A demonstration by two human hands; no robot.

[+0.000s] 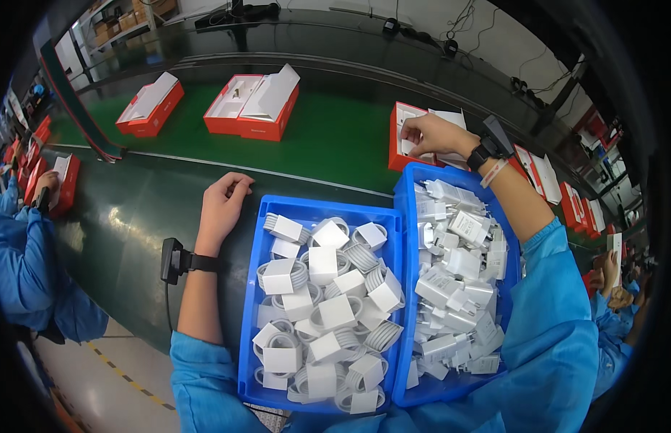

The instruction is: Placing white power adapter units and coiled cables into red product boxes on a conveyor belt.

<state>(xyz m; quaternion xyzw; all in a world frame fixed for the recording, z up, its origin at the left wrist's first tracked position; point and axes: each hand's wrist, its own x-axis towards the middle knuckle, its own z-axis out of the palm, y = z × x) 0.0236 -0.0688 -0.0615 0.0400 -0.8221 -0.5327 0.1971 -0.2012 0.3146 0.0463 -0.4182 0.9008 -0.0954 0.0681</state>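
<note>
My right hand (438, 136) reaches into an open red box (397, 160) with a white inside. Its thumb and fingers are closed together there, over a bit of white; what they hold is hidden. My left hand (226, 202) rests on the dark table with its fingers curled in, and nothing shows in them. In front of me, a blue bin (247, 317) is full of coiled white charging cables (337, 312) with white paper sleeves. Against its right side stands another blue bin (404, 353), filled with white plug chargers (441, 287).
Two more open red boxes (247, 127) (149, 123) sit on the green conveyor belt (321, 133). An upright post (79, 101) rises at the left. Further red boxes (572, 209) line the right. Co-workers in blue sleeves (32, 267) work on either side.
</note>
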